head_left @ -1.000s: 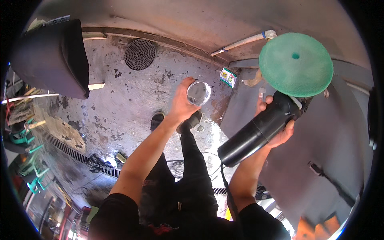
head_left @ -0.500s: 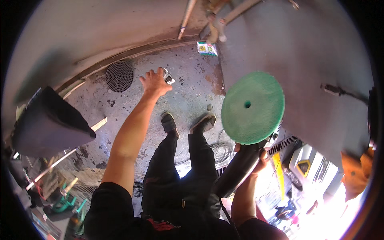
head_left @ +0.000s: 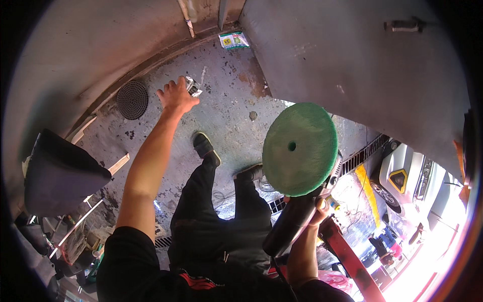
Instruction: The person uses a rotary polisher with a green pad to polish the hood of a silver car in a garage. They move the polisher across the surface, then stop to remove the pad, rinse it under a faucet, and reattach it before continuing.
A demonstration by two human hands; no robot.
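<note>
My right hand [head_left: 317, 212] is wrapped round the black body of a polisher [head_left: 292, 226], at the lower right of centre. Its round green pad [head_left: 300, 151], with a small hole in the middle, is turned up toward me. A dark cord hangs from the polisher's lower end. My left arm reaches forward. At its end my left hand [head_left: 175, 95] has a small silvery-white thing [head_left: 192, 87] between the forefinger and thumb, too small to name. The other left fingers are bent and a little apart.
A round drain grate [head_left: 132, 100] lies left of my left hand. A printed packet [head_left: 234, 40] rests by the far wall. A large grey panel [head_left: 347, 60] rises at right. A dark curved part [head_left: 63, 173] stands at left. A red bar [head_left: 352, 264] and a white car [head_left: 407, 173] are lower right.
My view has turned, and the floor things sit further left. The polisher and both hands appear further left too. The red bar now shows at lower right. Both holds look the same.
</note>
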